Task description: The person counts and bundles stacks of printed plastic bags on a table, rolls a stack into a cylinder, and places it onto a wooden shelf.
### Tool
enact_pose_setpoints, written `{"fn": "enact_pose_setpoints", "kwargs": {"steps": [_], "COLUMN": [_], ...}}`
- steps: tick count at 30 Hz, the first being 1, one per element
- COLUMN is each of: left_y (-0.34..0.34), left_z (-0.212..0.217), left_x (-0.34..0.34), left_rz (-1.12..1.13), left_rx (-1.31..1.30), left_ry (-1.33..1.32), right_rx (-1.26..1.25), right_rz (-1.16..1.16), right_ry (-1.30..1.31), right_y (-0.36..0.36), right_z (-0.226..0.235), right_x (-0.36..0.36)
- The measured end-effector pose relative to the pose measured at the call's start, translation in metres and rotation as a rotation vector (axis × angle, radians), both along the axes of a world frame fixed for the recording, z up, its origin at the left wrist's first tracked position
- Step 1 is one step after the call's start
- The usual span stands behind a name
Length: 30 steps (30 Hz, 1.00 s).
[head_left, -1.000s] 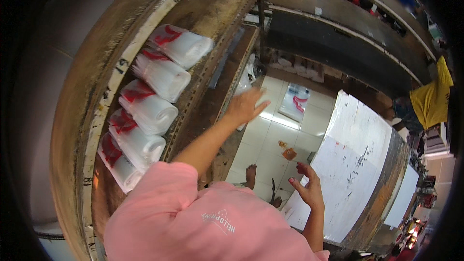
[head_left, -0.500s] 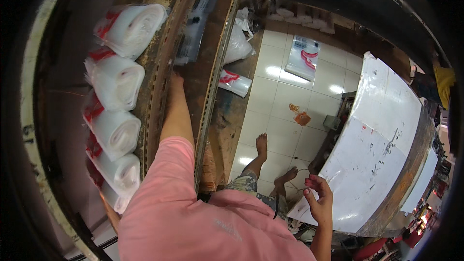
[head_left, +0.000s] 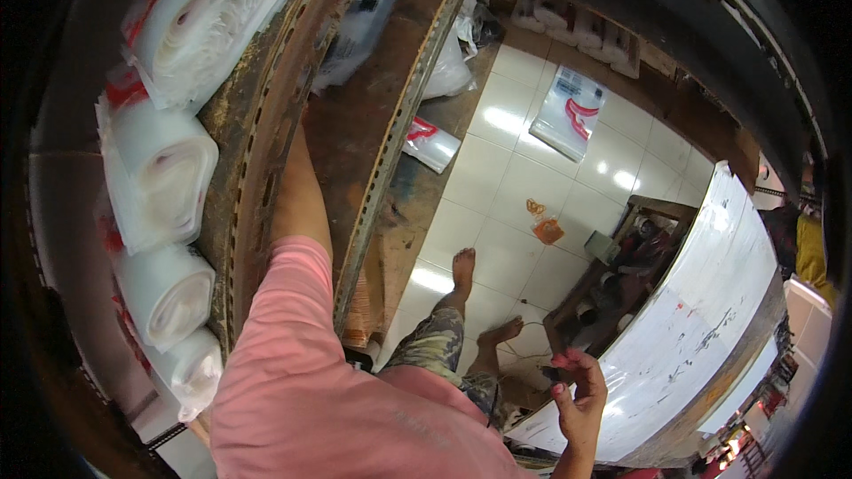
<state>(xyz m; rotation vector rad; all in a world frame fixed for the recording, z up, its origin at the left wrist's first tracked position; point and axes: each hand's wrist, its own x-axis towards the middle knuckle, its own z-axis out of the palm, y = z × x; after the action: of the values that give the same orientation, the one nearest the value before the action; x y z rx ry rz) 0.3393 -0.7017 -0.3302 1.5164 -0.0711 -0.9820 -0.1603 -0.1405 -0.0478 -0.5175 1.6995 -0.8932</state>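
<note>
My left forearm [head_left: 302,191] reaches into a wooden shelf, and the shelf's metal edge [head_left: 266,151] hides the hand and its fingers. Nearest to where it goes in lie clear plastic bags with dark print [head_left: 364,27]. On the ledge to the left stand several thick rolls of clear plastic bags [head_left: 169,173] with red print. My right hand [head_left: 581,399] hangs in the air beside the white-topped table [head_left: 683,328]. Its fingers are loosely bent, the thumb stands apart from them, and nothing is held; the fingertips look reddish.
On the tiled floor lie a flat pack of clear bags [head_left: 568,115] and an orange packet [head_left: 548,231] with rubber bands. A small roll [head_left: 432,144] and a white sack [head_left: 451,71] rest on the lower shelf. Under the table is a dark cluttered rack [head_left: 621,266].
My view has shifted, so the rolls look larger and closer. My left hand has gone deeper behind the shelf edge and out of sight. My right hand stays raised by the table.
</note>
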Motion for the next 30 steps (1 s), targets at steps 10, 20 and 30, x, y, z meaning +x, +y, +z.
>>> {"fn": "enact_pose_setpoints", "kwargs": {"steps": [10,20,30], "left_y": [-0.005,0.084,0.324], "left_z": [-0.008,-0.009,0.082], "left_x": [0.0,-0.013,-0.04], "left_rz": [0.016,-0.044,-0.44], "left_rx": [-0.003,-0.012,0.145], "left_ry": [0.003,-0.083,0.366], "right_rx": [-0.006,-0.162,-0.07], "right_rz": [0.014,0.155,0.498], "right_ry": [0.037,-0.183,-0.104], "right_y": [-0.016,-0.109,-0.296], "right_z": [0.002,-0.058,-0.152], "right_x": [0.0,0.038,0.052]}}
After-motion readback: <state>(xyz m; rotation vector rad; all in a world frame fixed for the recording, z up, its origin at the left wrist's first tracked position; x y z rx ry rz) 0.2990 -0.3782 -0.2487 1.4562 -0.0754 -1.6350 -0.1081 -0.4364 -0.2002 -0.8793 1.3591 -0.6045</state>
